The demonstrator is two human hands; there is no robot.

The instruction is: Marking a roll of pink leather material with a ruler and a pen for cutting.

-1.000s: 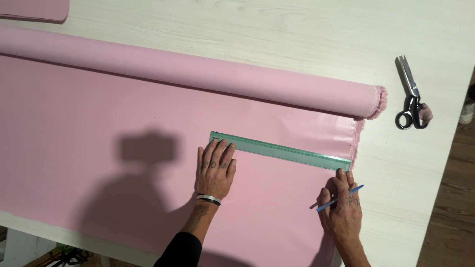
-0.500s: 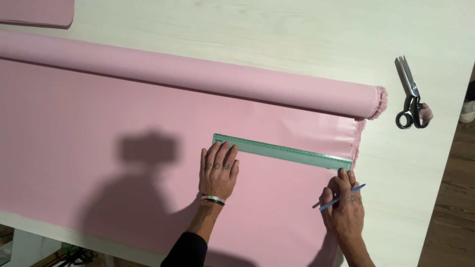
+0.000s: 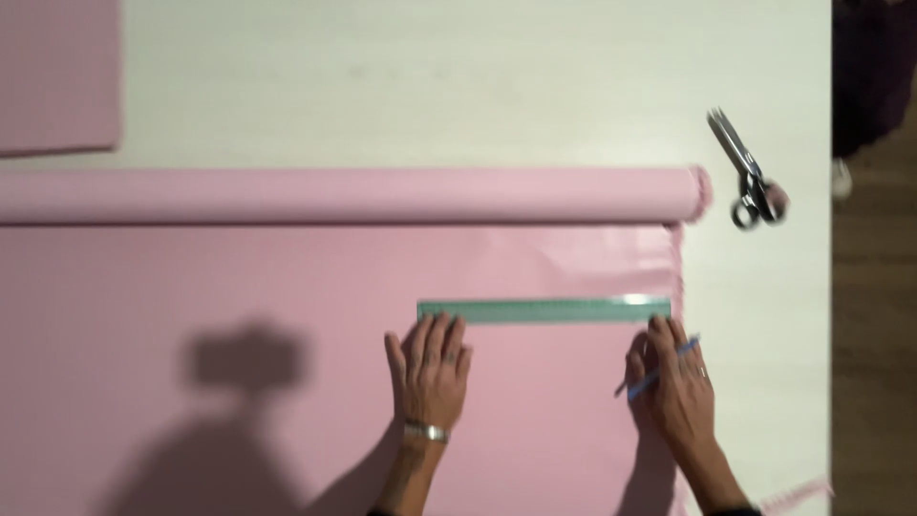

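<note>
The pale table (image 3: 478, 86) carries smooth pink fabric (image 3: 239, 306), unrolled from a tube-shaped roll (image 3: 344, 195). A long, flat green ruler (image 3: 544, 310) lies on the fabric near its right edge. The left hand (image 3: 430, 373) rests flat, fingers spread, fingertips at the ruler's left end. The right hand (image 3: 676, 382) grips a blue pencil (image 3: 659, 375) just below the ruler's right end. Metal scissors (image 3: 747, 172) lie apart on the table.

left hand (image 3: 430, 375) flat by green ruler (image 3: 544, 310) | right hand (image 3: 676, 384) holds blue pen (image 3: 659, 375) | pink fabric (image 3: 239, 315)
</note>
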